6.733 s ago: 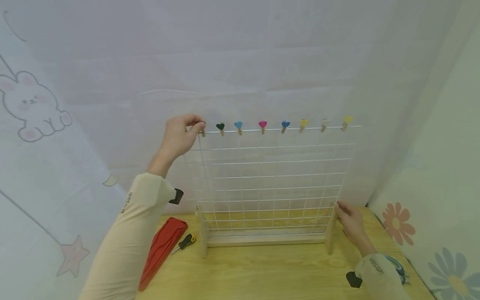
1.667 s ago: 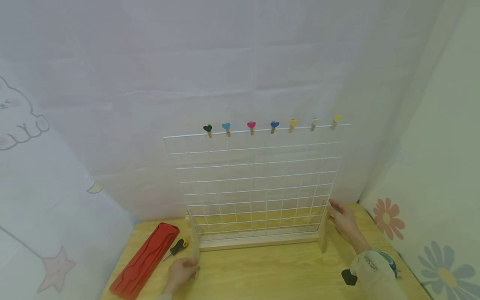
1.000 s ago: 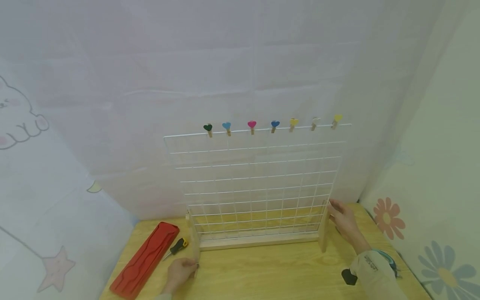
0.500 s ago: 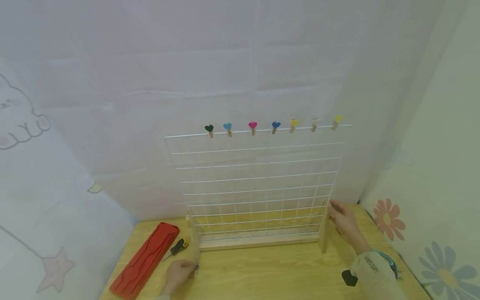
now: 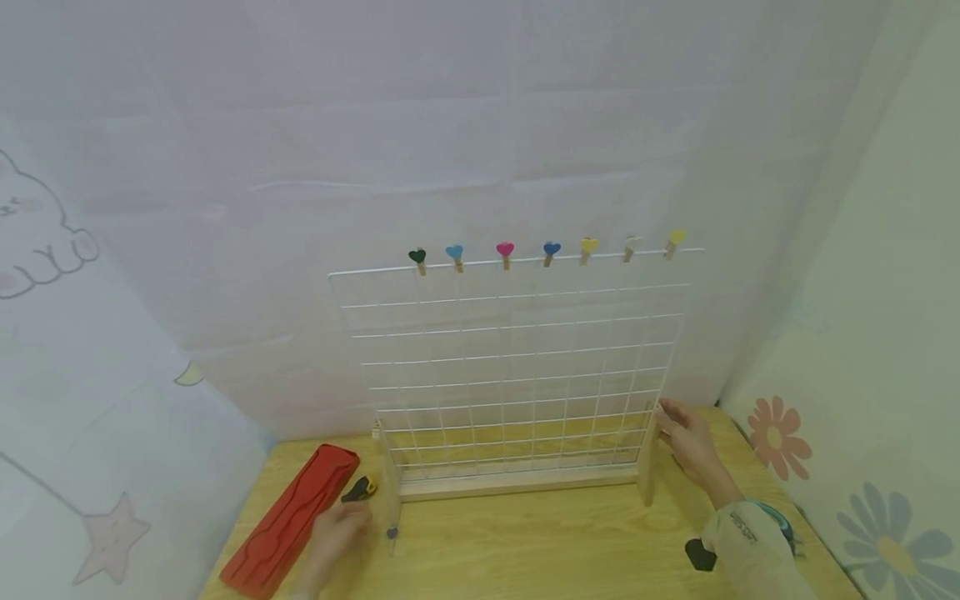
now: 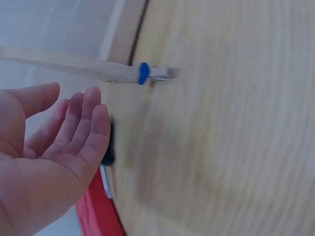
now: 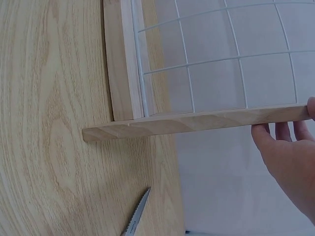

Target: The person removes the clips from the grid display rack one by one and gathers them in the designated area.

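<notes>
A white wire grid [image 5: 525, 350] stands upright in a wooden stand [image 5: 517, 483]. Several heart clothespins, among them a pink one [image 5: 506, 250], sit along its top wire. A blue-heart clothespin [image 6: 143, 73] is clipped at the front end of the stand's left wooden leg; the head view shows the same clothespin [image 5: 392, 533] low at the left. Apart from it, my left hand [image 5: 337, 533] is over the table with relaxed, bent fingers and holds nothing. My right hand [image 5: 690, 442] grips the top of the right wooden leg [image 7: 197, 122] between thumb and fingers.
A red tray [image 5: 288, 525] lies at the left, beside a black and yellow screwdriver [image 5: 358, 489] partly behind my left hand. Under my right forearm is a tool whose serrated metal tip [image 7: 138, 209] shows. A wall rises behind the wooden table [image 5: 510, 550].
My left hand took the leftmost clothespin off the top wire and brought it down to the left leg. It has now let go and moved left. My right hand keeps its grip.
</notes>
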